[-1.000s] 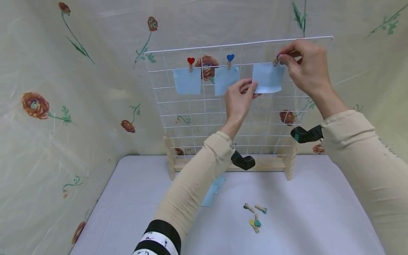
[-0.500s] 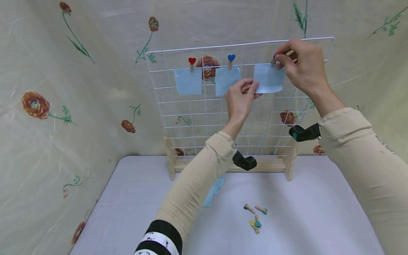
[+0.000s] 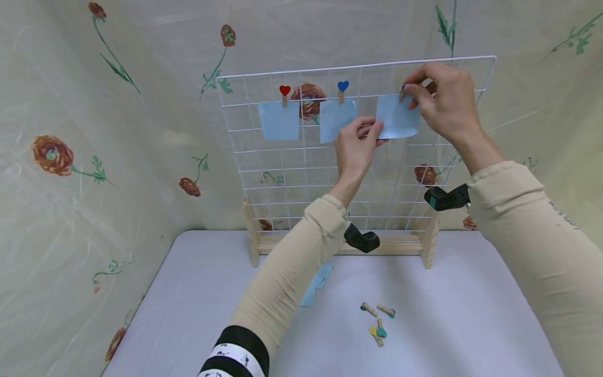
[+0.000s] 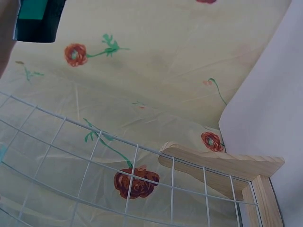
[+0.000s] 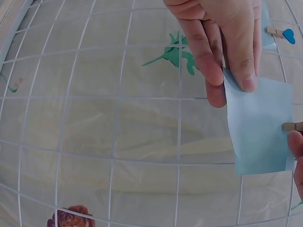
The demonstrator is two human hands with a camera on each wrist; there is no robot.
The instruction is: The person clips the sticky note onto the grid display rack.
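Note:
My left hand (image 3: 355,146) pinches the lower left corner of a light blue paper square (image 3: 398,118) between thumb and fingers, against the white wire grid (image 3: 320,180). My right hand (image 3: 445,99) pinches a small wooden clothespin (image 3: 402,96) with a purple top at the paper's upper edge. In the right wrist view the clothespin (image 5: 291,126) overlaps the edge of the paper (image 5: 262,127). To the left hang two more blue papers, one under a red-heart clothespin (image 3: 285,95), the other under a blue-heart clothespin (image 3: 342,91).
The grid stands in a wooden base (image 3: 391,245) at the back of the white-covered table (image 3: 447,314). Several loose clothespins (image 3: 378,330) lie in front of it. More blue paper (image 3: 317,285) lies partly behind my left sleeve. A flowered curtain (image 3: 155,131) hangs behind.
My right hand has slid the purple-topped clothespin slightly left along the paper's upper edge. The left hand keeps its hold on the corner.

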